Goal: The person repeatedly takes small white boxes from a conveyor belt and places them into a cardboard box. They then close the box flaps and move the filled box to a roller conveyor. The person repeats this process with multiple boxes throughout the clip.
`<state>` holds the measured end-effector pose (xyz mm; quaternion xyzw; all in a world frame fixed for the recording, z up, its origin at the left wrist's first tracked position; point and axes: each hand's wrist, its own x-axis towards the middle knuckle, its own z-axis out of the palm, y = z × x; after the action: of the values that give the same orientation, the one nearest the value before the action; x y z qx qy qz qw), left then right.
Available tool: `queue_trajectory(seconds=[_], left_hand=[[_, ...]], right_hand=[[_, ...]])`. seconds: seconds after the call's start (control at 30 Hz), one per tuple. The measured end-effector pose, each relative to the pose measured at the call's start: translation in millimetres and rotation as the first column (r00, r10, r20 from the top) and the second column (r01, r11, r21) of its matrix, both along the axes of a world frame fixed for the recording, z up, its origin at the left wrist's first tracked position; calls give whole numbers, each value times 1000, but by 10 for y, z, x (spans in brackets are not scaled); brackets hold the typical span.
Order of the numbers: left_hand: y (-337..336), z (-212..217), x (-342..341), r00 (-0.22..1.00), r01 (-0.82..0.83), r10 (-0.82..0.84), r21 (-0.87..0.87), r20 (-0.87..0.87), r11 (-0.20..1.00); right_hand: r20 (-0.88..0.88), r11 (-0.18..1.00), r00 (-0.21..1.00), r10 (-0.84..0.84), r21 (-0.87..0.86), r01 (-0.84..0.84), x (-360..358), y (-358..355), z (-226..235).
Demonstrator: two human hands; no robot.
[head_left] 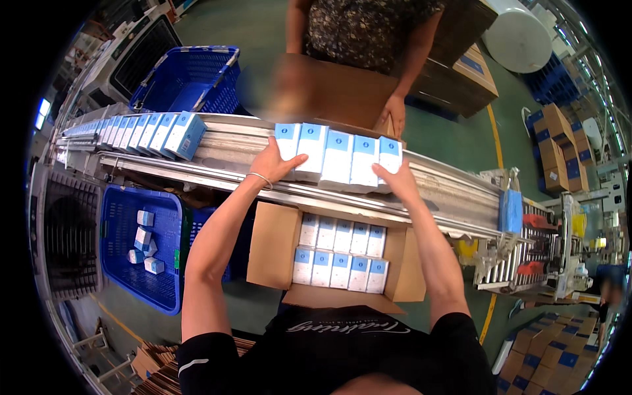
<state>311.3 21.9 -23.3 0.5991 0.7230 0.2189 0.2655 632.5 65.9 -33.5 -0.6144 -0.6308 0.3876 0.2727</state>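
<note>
My left hand (276, 162) presses on the left end of a row of small white boxes with blue tops (338, 157), its thumb lying across the front of the row. At the other end my right hand (399, 180) grips the last box, thumb on its front. Between them the several boxes stand side by side on the metal conveyor (447, 197), slightly staggered. Right in front of me, below the conveyor, an open cardboard carton (273, 253) holds two rows of the same kind of box, flaps folded out.
More such boxes (148, 133) lean in a long line on the conveyor's left. A blue basket (141, 286) at lower left holds several loose boxes; another blue basket (187, 79) stands beyond. Across the conveyor, a co-worker's hand (394, 113) touches a brown carton (349, 89); their other hand is blurred.
</note>
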Motion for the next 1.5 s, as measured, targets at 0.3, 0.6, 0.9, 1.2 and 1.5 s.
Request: queue_trajectory(seconds=[0.3,0.6,0.9,1.2,1.5], left_hand=[[-1238,828,710,998,19,-29,187,49,982],[-1824,-1880,1126,990,-11,3,-56,-139,998],[-1474,-1586,1363,453,432,-623,-455,-637,779],[-1332,-248,423,964,267,-267,156,-22,951],[-247,181,-2738,441,-697,634,203,-635,688]], right_hand=[[36,980,996,-79,185,71,797,-1281,918],[338,986,941,-10,-155,66,626,-1934,-936],[665,809,467,583,-428,-402,501,-1560,-1329],[100,739,739,667,-223,-636,106,-1404,-430],[-54,935,998,-34,350,51,-315,-585,-120]])
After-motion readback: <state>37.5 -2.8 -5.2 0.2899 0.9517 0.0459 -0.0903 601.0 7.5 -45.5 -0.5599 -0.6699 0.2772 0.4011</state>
